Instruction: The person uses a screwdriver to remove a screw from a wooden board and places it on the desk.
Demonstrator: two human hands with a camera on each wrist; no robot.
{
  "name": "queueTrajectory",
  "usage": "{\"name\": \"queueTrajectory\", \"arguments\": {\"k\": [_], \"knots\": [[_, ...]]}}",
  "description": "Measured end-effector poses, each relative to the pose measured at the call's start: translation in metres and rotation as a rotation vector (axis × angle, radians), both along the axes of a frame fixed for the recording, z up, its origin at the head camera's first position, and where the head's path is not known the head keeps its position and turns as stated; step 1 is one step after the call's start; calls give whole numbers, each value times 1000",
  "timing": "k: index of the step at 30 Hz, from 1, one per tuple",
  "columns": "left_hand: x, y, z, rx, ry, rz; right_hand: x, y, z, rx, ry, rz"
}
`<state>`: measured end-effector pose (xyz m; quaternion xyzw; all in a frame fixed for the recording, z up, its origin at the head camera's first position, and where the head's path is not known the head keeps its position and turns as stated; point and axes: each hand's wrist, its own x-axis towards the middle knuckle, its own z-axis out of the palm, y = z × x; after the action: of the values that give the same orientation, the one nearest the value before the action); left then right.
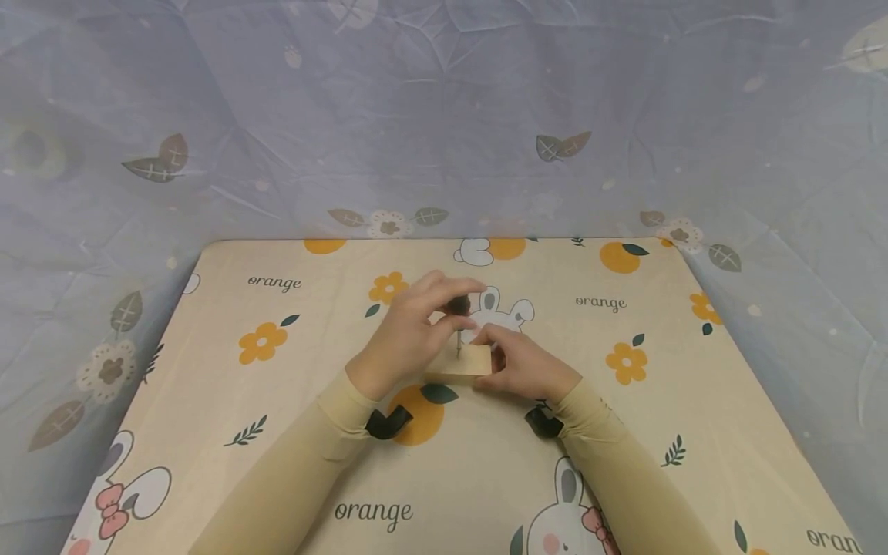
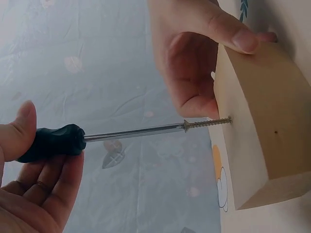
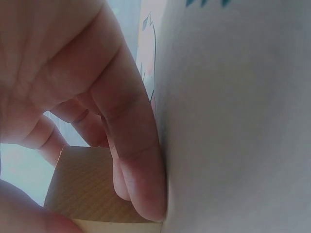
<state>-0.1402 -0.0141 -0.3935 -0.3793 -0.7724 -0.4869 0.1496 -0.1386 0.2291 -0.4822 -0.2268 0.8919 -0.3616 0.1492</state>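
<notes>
A pale wooden block (image 1: 475, 361) lies flat on the patterned cloth. From its top face a threaded screw (image 2: 209, 123) stands up, its point sunk into the wood. The metal shaft of a screwdriver (image 2: 136, 133) meets the screw's head in line with it. My left hand (image 1: 411, 327) grips the screwdriver's dark green handle (image 2: 53, 141) between thumb and fingers. At the block's right end my right hand (image 1: 522, 362) holds the wood, thumb on the near side and fingers on the far side. A small dark hole (image 2: 276, 132) marks one side of the block.
A cream tablecloth (image 1: 312, 462) printed with oranges, flowers and rabbits covers the table. Behind it and at both sides hangs a grey-blue curtain (image 1: 444, 116) with leaf prints. Black wrist mounts (image 1: 390, 422) show at both sleeves.
</notes>
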Motion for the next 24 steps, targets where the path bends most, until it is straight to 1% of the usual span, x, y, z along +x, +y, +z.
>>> {"name": "queueTrajectory", "arguments": {"k": [3,5,8,11,15,18,24], "knots": [[0,0,0,-24,14,14,0,0,0,-1,0,0],[0,0,1,-41,13,5,0,0,0,-3,0,1],[-1,-1,1,-76,-3,-27,0,0,0,-7,-1,4],[-1,-1,1,-103,-19,-74,0,0,0,-8,2,8],[-1,-2,2,-101,-35,-112,0,0,0,-6,8,9],[-1,-2,1,-79,-41,-112,1,-1,0,-4,12,9],[-1,0,1,-30,-6,-62,1,0,-1,5,8,2]]}}
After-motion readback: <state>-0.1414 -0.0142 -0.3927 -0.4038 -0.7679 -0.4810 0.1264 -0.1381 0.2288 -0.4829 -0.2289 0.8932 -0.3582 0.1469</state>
